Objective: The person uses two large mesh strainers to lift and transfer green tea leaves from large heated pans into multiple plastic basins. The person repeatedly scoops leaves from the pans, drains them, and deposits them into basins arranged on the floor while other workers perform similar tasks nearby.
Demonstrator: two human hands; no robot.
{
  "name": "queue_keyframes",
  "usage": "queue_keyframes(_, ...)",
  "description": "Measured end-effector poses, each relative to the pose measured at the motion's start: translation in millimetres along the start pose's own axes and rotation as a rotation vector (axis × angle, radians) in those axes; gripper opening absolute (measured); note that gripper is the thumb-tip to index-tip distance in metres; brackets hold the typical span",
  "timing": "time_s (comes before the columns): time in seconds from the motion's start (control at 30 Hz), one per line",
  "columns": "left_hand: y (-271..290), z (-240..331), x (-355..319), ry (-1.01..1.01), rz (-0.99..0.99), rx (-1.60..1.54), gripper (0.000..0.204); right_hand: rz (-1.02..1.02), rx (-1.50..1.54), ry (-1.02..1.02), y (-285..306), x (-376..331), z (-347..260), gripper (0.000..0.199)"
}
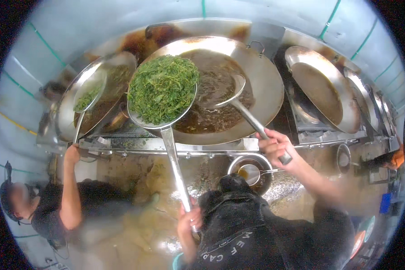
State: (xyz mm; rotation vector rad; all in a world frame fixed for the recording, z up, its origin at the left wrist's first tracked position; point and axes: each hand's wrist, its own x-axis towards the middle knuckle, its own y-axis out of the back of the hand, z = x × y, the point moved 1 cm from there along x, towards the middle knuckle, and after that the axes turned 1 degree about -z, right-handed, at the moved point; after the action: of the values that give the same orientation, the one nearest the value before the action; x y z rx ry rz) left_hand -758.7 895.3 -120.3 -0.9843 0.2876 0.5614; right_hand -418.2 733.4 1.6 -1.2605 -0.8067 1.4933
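My left hand (190,220) is closed around the end of a long metal handle. It belongs to a large round strainer (170,137), heaped with wet, chopped leafy greens (163,87). The heaped strainer is over the left side of a big steel wok (271,90); its underside is hidden by the greens. Brown liquid (211,69) stirs in the wok. My right hand (276,146) grips the handle of a metal ladle (247,112), held slanting over the wok's right side. The ladle's bowl is at the liquid, apart from the greens.
At left a co-worker's hand (72,154) holds another ladle with greens over a second wok (128,67). A third wok (351,105) of brown liquid stands at right. Below the stove edge is a metal pot (267,180) with a small strainer. The floor (130,180) looks wet.
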Motion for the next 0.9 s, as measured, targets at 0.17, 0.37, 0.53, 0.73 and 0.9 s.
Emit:
queue_keyframes(0.17, -8, 8, 0, 0.032, 0.000, 0.028, 0.032, -0.160, 0.107, -0.035, -2, 68, -43, 0.035)
queue_keyframes(0.37, -17, 10, -3, 0.032, -0.004, -0.066, 0.033, -0.287, 0.065, -0.071, -6, 138, -85, 0.035)
queue_keyframes(0.53, -10, 7, -2, 0.047, 0.054, -0.050, 0.033, -0.351, -0.031, -0.087, -22, 179, -115, 0.018)
queue_keyframes(0.73, -20, 13, -5, 0.066, 0.092, 0.039, 0.034, -0.466, -0.150, -0.013, -44, 159, -107, 0.015)
queue_keyframes(0.9, -14, 14, -6, 0.077, 0.079, 0.029, 0.035, -0.546, -0.107, -0.002, -22, 121, -70, 0.017)
